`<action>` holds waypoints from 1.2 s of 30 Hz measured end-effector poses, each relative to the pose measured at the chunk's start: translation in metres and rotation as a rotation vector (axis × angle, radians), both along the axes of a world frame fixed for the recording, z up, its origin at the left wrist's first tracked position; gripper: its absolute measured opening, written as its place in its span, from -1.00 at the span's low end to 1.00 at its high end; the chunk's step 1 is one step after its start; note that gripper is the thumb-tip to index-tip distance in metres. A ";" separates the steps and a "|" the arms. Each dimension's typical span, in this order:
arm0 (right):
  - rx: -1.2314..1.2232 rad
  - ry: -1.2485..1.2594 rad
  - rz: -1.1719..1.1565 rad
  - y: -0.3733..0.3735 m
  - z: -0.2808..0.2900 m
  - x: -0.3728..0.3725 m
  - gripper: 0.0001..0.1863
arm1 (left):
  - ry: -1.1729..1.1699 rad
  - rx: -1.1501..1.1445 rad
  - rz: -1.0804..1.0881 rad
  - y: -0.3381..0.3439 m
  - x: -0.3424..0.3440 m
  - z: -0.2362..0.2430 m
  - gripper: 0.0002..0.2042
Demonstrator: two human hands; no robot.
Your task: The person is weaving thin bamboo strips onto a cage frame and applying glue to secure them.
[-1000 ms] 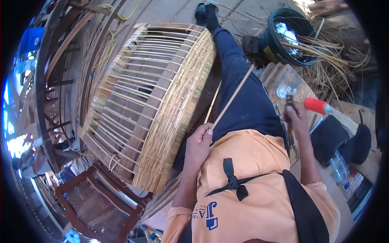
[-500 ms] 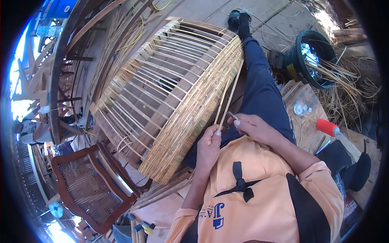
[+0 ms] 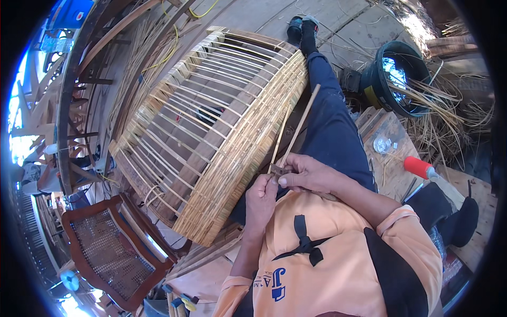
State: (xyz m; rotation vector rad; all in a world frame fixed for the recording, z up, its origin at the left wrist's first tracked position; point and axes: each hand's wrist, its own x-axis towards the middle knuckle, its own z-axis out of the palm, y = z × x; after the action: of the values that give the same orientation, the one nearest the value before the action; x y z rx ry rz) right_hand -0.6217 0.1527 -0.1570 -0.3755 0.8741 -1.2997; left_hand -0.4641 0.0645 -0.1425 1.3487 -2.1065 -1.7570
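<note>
Fingers, left hand (image 3: 262, 195): closed around lower ends of the cane strips (image 3: 293, 134), just below the right hand.
Fingers, right hand (image 3: 309, 173): pinched shut on same strips, thumb on top.
Strips: held over lap, tips slanting up beside woven frame (image 3: 211, 132).
Handling: strips best kept aligned and gripped low, judged.
Black bucket (image 3: 397, 79): water seen, cane strands draped over rim.
Small clear tub (image 3: 381, 145): contents not told.
</note>
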 end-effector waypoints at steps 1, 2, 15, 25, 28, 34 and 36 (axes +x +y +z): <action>0.004 -0.002 -0.003 0.001 -0.001 0.001 -0.72 | -0.014 -0.007 -0.011 0.000 0.000 -0.001 -0.81; 0.027 -0.018 -0.036 0.003 -0.003 0.004 -0.72 | -0.016 -0.002 -0.013 0.001 0.003 0.000 -0.81; 0.105 0.028 0.019 0.008 -0.005 0.016 -0.70 | -0.119 -0.078 -0.061 0.017 0.020 0.028 -0.81; 0.221 -0.081 -0.186 0.013 -0.017 0.000 -0.71 | -0.284 -0.073 -0.090 0.030 0.035 0.049 -0.80; 0.165 -0.115 -0.136 0.016 -0.020 -0.001 -0.68 | -0.229 -0.127 -0.106 0.033 0.048 0.052 -0.82; 0.188 -0.022 -0.232 0.019 -0.039 -0.021 -0.72 | -0.337 -0.080 -0.107 0.031 0.072 0.067 -0.80; 0.407 0.273 -0.494 0.029 -0.033 -0.064 -0.79 | -0.378 -0.001 -0.033 0.029 0.108 0.075 -0.83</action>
State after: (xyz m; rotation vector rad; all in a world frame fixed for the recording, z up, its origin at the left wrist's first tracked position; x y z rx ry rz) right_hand -0.6859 0.1820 -0.1904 -0.0076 1.4985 -1.4911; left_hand -0.3560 0.0940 -0.0678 1.7745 -2.3172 -1.6142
